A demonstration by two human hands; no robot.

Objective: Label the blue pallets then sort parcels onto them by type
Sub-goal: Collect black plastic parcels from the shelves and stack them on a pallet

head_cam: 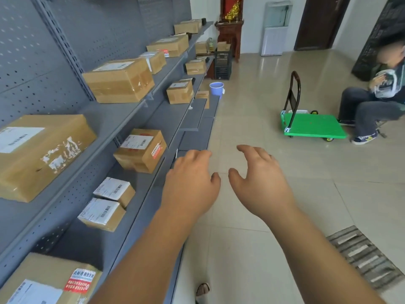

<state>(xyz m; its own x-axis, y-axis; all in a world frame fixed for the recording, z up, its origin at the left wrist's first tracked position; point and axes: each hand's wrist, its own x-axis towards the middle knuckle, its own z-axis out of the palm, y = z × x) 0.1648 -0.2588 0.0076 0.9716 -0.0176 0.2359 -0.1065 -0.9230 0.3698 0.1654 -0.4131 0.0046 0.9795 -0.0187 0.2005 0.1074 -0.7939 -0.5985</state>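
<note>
Glossy beige tile floor (285, 205) in a plain room, with grey metal shelving (54, 62) running along the left, perforated back panel and all. Brown taped cardboard parcels (119, 81) sit on every shelf level; the big parcel (39, 154) at near left has torn tape scraps on its side. Over on the right is a green plastic cart (313, 126) with a black handle, and a seated person (368, 106) just past it. Striped grey mat (363, 257) lower right.

Both arms are stretched out in front, palms down. The left hand (190, 183) hovers over the bottom shelf's front edge and the right hand (260, 181) over bare floor, thumbs close but not touching. Fingers on both hands are loosely curled and neither has hold of anything.

Nearest the left hand is a mid-size parcel (140, 150) with a white barcode label and a red sticker, print too blurry to read. Two small parcels (114, 190) below it are mostly covered by white labels. A little blue bucket (216, 88) stands on the floor at the shelves' far end.
</note>
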